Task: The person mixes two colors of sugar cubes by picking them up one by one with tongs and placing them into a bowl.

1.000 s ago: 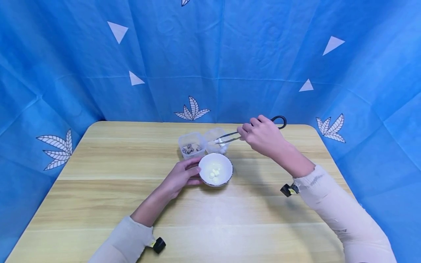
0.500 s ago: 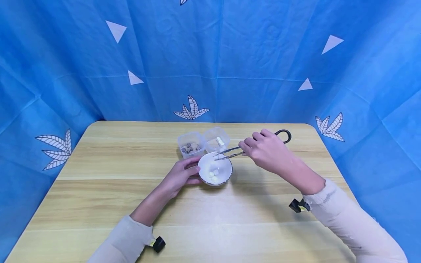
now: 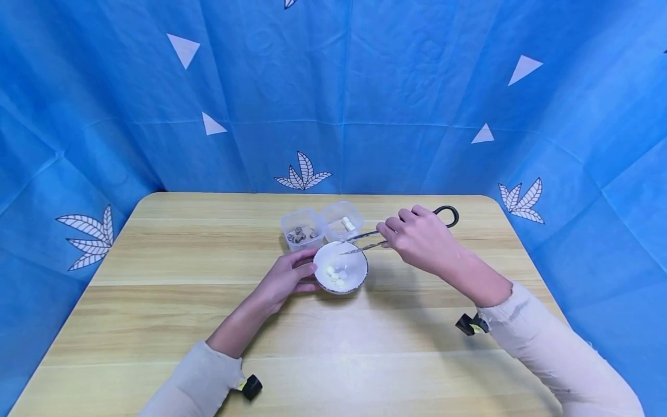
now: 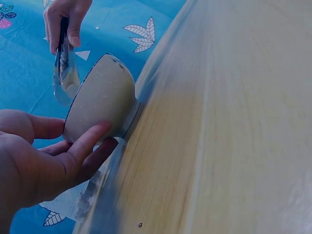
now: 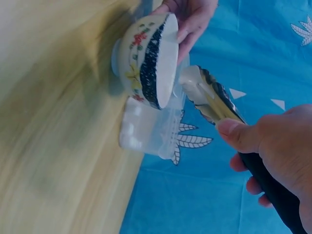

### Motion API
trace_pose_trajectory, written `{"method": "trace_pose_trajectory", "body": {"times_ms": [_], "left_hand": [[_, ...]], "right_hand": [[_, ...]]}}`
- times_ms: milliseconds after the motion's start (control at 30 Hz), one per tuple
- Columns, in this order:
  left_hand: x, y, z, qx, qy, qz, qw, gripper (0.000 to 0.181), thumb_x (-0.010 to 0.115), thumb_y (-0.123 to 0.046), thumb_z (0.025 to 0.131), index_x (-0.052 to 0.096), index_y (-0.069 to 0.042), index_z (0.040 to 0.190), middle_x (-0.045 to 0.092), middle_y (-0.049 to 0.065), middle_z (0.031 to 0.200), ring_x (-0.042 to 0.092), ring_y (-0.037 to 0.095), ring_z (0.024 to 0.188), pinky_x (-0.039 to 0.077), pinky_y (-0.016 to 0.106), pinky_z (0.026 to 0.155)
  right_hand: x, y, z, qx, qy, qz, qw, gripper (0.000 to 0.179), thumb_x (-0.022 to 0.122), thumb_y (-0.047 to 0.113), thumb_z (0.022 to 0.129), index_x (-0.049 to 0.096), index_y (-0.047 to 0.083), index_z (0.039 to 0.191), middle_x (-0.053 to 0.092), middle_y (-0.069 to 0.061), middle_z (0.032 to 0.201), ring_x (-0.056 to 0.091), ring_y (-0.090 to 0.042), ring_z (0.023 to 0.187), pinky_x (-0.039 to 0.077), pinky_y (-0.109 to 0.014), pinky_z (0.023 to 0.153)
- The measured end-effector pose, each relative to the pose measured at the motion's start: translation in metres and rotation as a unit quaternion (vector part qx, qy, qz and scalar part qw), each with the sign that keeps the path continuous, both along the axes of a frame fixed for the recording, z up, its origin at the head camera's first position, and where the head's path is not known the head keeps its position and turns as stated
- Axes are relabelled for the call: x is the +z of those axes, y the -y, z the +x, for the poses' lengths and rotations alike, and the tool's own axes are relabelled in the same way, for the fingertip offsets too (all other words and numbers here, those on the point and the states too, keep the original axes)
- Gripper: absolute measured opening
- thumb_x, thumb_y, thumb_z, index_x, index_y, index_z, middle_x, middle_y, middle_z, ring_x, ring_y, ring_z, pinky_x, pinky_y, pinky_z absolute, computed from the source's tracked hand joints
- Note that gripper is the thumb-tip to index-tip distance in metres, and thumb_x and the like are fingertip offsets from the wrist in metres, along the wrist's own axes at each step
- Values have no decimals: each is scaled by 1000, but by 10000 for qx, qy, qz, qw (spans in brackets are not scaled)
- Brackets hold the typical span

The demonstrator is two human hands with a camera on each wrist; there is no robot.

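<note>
A white bowl (image 3: 350, 256) stands on the wooden table with several small white pieces (image 3: 340, 282) in it. Its outside, in the right wrist view, has painted flowers and a dark speckled rim band (image 5: 155, 63). My left hand (image 3: 285, 279) holds the bowl at its left side, fingers and thumb touching the rim and wall in the left wrist view. From the right, my right hand (image 3: 421, 240) grips metal tongs (image 3: 366, 234) with a black handle loop. The tongs' tips hang over the bowl's far rim, spread apart, with no piece seen between them.
Behind the bowl sit two clear plastic containers side by side. Dark brown chunks lie in the left container (image 3: 292, 221), white pieces in the right container (image 3: 332, 214). A blue patterned curtain (image 3: 344, 116) closes off the table's (image 3: 182, 260) back and sides.
The tongs have moved from the right container toward me, over the bowl. More white pieces lie in the bowl now. My left hand has kept its place.
</note>
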State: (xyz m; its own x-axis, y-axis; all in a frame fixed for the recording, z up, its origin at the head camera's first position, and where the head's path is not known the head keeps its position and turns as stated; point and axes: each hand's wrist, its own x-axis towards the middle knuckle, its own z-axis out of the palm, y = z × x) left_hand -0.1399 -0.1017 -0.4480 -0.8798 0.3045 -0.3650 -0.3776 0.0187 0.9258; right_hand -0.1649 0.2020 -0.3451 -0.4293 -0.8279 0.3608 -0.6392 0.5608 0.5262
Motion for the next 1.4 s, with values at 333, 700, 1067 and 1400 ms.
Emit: {"method": "trace_pose_trajectory", "body": {"times_ms": [333, 700, 1067, 1400], "left_hand": [[1, 0, 1, 14, -50, 125, 9999, 54, 54, -5, 104, 42, -6, 157, 50, 20, 155, 68, 28, 116, 66, 40, 94], [1, 0, 1, 35, -23, 156, 9999, 55, 55, -4, 104, 42, -6, 157, 49, 21, 156, 69, 28, 116, 66, 40, 94], [1, 0, 2, 29, -30, 146, 9999, 54, 55, -5, 104, 43, -6, 157, 50, 21, 155, 70, 28, 114, 66, 39, 94], [2, 1, 2, 19, -32, 140, 9999, 54, 55, -5, 104, 42, -6, 157, 49, 21, 156, 71, 24, 109, 66, 38, 93]], "right_hand": [[15, 9, -24, -53, -419, 119, 9990, 23, 79, 31, 92, 75, 9, 97, 74, -1, 80, 58, -22, 63, 39, -28, 53], [18, 29, -51, -283, -675, 771, 9943, 21, 66, 3, 98, 80, 11, 111, 76, -2, 88, 61, -24, 75, 43, -32, 70], [6, 47, -72, -486, -967, 1434, 9837, 18, 61, 2, 99, 77, 9, 95, 72, -3, 78, 59, -23, 75, 47, -35, 80], [5, 68, -71, -959, -744, 2151, 9690, 26, 61, -1, 98, 79, 15, 88, 73, -2, 84, 65, -23, 85, 47, -40, 98]]}}
